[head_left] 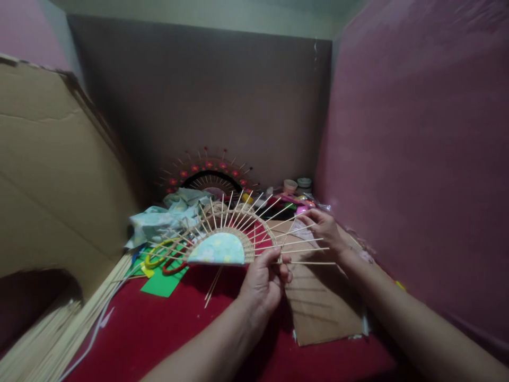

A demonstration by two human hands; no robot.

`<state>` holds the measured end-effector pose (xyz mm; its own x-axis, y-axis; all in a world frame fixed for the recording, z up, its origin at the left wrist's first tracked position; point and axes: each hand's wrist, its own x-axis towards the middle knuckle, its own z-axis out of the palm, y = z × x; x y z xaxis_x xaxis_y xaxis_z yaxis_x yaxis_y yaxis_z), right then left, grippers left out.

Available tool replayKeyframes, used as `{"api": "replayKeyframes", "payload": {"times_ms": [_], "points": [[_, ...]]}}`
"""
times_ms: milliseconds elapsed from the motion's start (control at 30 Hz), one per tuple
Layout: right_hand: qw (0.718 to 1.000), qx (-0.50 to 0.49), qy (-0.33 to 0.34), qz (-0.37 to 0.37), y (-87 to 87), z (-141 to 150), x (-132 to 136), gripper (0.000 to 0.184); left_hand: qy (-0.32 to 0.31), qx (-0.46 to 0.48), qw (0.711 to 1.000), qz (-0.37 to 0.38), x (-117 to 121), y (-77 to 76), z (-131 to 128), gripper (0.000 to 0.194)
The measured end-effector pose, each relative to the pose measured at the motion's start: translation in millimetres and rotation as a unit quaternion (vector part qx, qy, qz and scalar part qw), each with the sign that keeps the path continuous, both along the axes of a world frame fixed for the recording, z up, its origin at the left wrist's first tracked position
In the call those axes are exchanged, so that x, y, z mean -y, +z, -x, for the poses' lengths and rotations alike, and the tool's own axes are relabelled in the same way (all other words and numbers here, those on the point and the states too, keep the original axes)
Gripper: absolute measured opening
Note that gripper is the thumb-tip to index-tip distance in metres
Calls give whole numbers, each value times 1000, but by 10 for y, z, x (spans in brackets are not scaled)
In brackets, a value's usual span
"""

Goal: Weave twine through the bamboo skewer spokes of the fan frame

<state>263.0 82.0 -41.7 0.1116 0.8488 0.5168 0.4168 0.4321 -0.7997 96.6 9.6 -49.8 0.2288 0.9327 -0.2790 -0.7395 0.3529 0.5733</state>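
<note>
A half-round fan-shaped frame of thin wooden sticks (248, 246) is held up over the table, its sticks spreading outward. Woven rows of cord bind the sticks, and pale blue patterned cloth (217, 249) covers its middle. My left hand (264, 278) grips the right end of the weave, thumb on top. Up at the stick tips on the right, my right hand (326, 232) is closed in a pinch. What lies between those fingertips is too fine to make out; it may be a stick end or a strand.
A red cloth (159, 329) covers the table, with a cardboard sheet (322, 302) at right. Yellow-handled scissors (155, 254), green paper (163, 284) and crumpled blue cloth (159, 223) lie left. A finished-looking flowered fan (209, 170) stands behind. Long sticks (91, 313) line the left; walls close in.
</note>
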Motion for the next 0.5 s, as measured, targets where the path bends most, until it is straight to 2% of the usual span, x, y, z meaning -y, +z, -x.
{"api": "replayKeyframes", "payload": {"times_ms": [133, 300, 400, 500], "points": [[999, 6, -25, -26, -19, -11, 71, 26, -1, -1, 1000, -9, -7, -15, -1, 3], [998, -25, -30, -38, 26, -27, 91, 21, -13, 2, 1000, -5, 0, -4, -4, 7], [997, -69, -10, -14, 64, -50, 27, 21, -11, 0, 1000, -3, 18, 17, -7, 8], [990, -129, 37, 53, 99, -91, -88, 24, -11, 3, 1000, -2, 35, 39, -12, 5]]}}
